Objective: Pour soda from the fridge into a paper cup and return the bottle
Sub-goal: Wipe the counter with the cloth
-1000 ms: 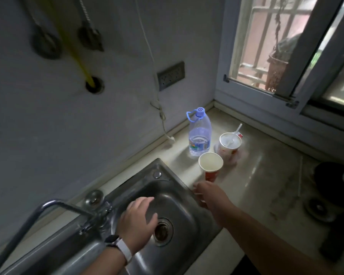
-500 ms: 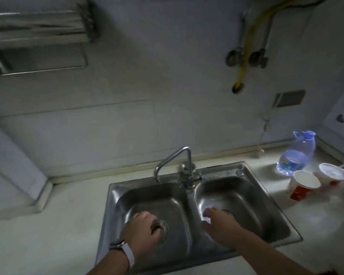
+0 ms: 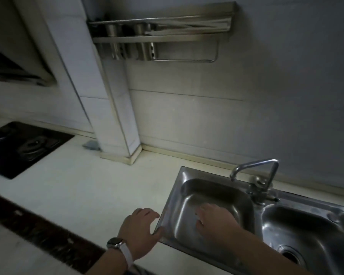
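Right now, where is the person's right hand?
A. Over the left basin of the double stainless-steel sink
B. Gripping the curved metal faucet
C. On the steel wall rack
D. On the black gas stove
A: the right hand, its fingers relaxed and holding nothing, shows over the left basin of the double stainless-steel sink, apart from the curved metal faucet.

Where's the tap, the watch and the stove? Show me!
tap point(image 3: 259, 185), head view, on its chunky base.
watch point(image 3: 115, 242), head view, on its round face.
stove point(image 3: 28, 144), head view, on the black top near a burner.
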Demonstrator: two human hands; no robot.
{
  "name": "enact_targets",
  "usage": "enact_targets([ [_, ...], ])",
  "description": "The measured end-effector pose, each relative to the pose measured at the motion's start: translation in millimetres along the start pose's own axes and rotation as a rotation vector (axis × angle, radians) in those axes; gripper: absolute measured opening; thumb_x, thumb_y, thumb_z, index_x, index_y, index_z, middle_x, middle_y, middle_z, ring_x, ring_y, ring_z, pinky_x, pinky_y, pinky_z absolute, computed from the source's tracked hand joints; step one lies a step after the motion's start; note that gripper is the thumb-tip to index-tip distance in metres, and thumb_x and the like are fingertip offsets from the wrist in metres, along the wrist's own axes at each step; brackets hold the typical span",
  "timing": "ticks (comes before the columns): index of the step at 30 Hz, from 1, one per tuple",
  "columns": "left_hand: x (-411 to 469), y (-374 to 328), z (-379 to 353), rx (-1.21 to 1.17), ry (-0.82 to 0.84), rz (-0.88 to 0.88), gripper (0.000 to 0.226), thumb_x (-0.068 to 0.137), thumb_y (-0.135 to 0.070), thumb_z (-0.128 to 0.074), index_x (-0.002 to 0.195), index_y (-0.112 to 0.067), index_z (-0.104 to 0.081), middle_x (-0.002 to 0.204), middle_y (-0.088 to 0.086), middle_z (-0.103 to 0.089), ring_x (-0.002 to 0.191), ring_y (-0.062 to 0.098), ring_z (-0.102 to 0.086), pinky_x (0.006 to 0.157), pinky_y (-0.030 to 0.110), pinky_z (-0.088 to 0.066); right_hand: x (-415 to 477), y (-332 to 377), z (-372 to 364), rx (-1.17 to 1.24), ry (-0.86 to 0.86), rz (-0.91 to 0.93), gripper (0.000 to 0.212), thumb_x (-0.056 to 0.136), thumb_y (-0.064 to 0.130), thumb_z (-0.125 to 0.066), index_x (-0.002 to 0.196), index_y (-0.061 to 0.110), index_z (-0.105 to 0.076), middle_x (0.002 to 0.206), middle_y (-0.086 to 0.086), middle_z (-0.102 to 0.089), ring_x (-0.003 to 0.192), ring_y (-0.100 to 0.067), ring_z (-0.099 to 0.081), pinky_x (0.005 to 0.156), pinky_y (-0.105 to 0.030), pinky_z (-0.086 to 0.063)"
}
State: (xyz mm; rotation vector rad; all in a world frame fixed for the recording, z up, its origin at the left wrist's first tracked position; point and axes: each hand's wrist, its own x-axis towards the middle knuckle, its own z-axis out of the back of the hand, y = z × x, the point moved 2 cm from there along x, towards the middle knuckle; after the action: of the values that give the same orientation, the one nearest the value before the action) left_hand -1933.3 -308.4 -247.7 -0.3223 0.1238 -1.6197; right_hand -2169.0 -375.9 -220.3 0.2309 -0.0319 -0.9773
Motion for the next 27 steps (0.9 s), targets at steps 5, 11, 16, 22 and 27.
enact_targets([
  [5,-25,15,25,0.082,-0.064,0.099,0.035,0.069,-0.053,-0.052,0.087,-0.030,-0.072,0.086,-0.017,-0.069,0.077,0.012,-0.066,0.057,0.026,-0.055,17,26,0,0.042,0.040,0.131,0.025,0.088,0.031,-0.037,0.097,0.017,-0.055,0.103,-0.002,-0.060,0.092,-0.021,-0.057,0.075,-0.034,-0.044],
  [11,-50,34,44,0.174,-0.037,0.199,0.040,0.072,-0.053,-0.050,0.093,-0.026,-0.073,0.092,-0.012,-0.071,0.083,0.016,-0.067,0.062,0.032,-0.058,37,58,-18,0.055,-0.004,0.264,0.013,0.085,0.030,-0.040,0.080,0.020,-0.047,0.086,0.001,-0.053,0.078,-0.022,-0.053,0.066,-0.032,-0.042],
  [16,-67,60,56,0.180,-0.049,0.265,0.041,0.073,-0.053,-0.050,0.093,-0.026,-0.073,0.092,-0.012,-0.071,0.083,0.016,-0.066,0.063,0.031,-0.058,53,91,-33,0.047,0.059,0.328,0.035,0.094,0.036,-0.036,0.114,0.017,-0.057,0.116,0.001,-0.058,0.105,-0.023,-0.056,0.084,-0.036,-0.047],
  [22,-81,120,61,0.200,-0.042,0.271,0.039,0.069,-0.055,-0.050,0.090,-0.031,-0.073,0.089,-0.014,-0.070,0.081,0.014,-0.067,0.060,0.032,-0.058,84,143,-39,0.027,0.074,0.326,0.039,0.096,0.039,-0.036,0.126,0.022,-0.055,0.126,0.003,-0.055,0.114,-0.020,-0.051,0.093,-0.036,-0.044],
  [27,-101,197,86,0.221,-0.075,0.251,0.036,0.064,-0.054,-0.051,0.086,-0.034,-0.071,0.091,-0.016,-0.069,0.082,0.013,-0.067,0.060,0.033,-0.056,118,218,-47,0.023,0.080,0.308,0.040,0.098,0.038,-0.037,0.131,0.022,-0.052,0.129,0.002,-0.053,0.116,-0.020,-0.050,0.096,-0.035,-0.042],
])
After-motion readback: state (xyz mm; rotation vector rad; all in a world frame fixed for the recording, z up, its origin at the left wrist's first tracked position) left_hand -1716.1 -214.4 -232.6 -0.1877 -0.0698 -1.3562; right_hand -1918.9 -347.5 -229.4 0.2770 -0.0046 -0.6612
